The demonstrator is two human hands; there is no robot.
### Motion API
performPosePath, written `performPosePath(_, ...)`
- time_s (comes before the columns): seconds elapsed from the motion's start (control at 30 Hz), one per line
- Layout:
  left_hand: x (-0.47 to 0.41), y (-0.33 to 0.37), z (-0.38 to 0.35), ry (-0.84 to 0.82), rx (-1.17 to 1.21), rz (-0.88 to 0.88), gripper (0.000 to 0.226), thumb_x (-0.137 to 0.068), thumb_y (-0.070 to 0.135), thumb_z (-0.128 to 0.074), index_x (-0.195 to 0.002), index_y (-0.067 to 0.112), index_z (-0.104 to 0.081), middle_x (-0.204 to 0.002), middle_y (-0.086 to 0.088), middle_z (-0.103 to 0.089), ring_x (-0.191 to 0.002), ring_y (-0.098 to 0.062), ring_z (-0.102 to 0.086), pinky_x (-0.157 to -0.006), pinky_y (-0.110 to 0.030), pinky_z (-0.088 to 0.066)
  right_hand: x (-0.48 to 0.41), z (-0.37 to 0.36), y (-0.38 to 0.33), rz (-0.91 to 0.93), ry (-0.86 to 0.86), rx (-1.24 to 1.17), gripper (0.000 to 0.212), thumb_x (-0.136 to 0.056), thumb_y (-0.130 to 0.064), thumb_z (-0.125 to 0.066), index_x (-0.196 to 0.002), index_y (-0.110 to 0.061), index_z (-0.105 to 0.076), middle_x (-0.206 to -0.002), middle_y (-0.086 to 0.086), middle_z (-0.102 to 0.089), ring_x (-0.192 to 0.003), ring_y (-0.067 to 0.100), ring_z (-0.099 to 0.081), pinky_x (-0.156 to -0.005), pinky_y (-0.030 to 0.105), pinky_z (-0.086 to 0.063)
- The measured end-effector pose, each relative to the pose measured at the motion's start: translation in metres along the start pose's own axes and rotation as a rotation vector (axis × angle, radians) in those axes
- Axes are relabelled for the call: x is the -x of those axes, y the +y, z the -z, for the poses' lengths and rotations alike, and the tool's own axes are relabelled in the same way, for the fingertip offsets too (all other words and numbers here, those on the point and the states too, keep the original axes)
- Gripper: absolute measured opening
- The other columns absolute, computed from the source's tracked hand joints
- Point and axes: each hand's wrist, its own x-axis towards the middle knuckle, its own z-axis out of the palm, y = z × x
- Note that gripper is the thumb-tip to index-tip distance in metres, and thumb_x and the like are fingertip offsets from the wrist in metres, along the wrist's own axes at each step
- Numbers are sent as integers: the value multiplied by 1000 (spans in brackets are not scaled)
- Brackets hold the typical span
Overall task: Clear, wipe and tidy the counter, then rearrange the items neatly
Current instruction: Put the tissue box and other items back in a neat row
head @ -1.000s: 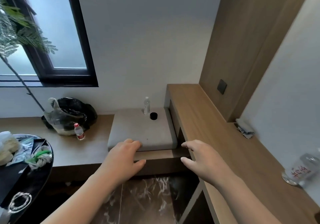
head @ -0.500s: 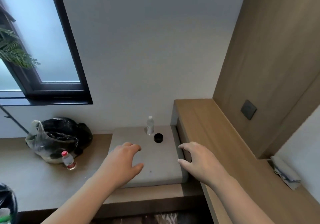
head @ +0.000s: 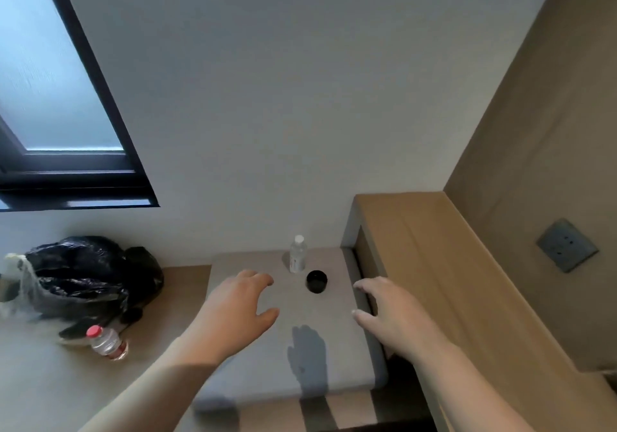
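A small clear water bottle with a white cap stands at the back of a grey cushion. Just in front of the bottle sits a small black round container. My left hand hovers over the cushion's left part, fingers loosely spread, holding nothing. My right hand hovers over the cushion's right edge, also spread and holding nothing. Both hands are a short way in front of the bottle and the black container, apart from them.
A black rubbish bag with a clear plastic bag beside it lies on the low wooden bench at the left. A red-capped bottle lies in front of it. A higher wooden counter runs along the right, under a wall socket.
The view has tilted up and moved closer to the cushion. Both hands have reached forward over the cushion toward the bottle and black container. They hold nothing throughout.
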Motion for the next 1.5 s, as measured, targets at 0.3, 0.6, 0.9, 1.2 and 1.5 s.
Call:
performPosePath(0.3, -126, -72, -5, -142, 53, 22, 52, -92, 45, -57, -139, 27, -44, -139, 8, -48, -121, -14, -50, -97, -24, -40, -107, -44, -3, -214, -79, -50, 56, -92, -32, -58, -143, -17, -41, -139, 2, -45, -123, 17, -48, -98, 29, -43)
performPosePath(0.6, -202, -109, -51, -198, 112, 123, 57, -90, 45, -60, -140, 21, -45, -135, 2, -52, -122, -18, -51, -97, -29, -41, -204, -108, 46, -309, -183, -63, 64, -91, -34, -62, -146, -16, -35, -143, 5, -40, -128, 22, -45, -101, 30, -41)
performPosePath(0.9, -284, -124, -139, -258, 180, 256, 63, -90, 44, -61, -144, 21, -39, -143, 2, -45, -119, -21, -54, -96, -32, -42, -302, -207, 128, -392, -309, -98, 77, -86, -38, -68, -149, -16, -29, -142, 7, -37, -127, 25, -44, -101, 32, -39)
performPosePath(1.2, -366, -134, -240, -182, 309, 288, 76, -82, 47, -70, -145, 21, -37, -143, 1, -44, -125, -21, -49, -101, -39, -43, -370, -302, 189, -362, -281, -123, 95, -81, -37, -73, -152, -17, -13, -140, 10, -34, -121, 31, -47, -94, 39, -47)
performPosePath(1.5, -409, -125, -289, -88, 429, 280, 79, -74, 39, -80, -141, 23, -42, -136, 5, -50, -115, -18, -53, -90, -31, -44, -399, -353, 208, -254, -194, 24, 98, -70, -43, -80, -148, -18, -25, -150, 9, -29, -135, 29, -34, -105, 44, -42)
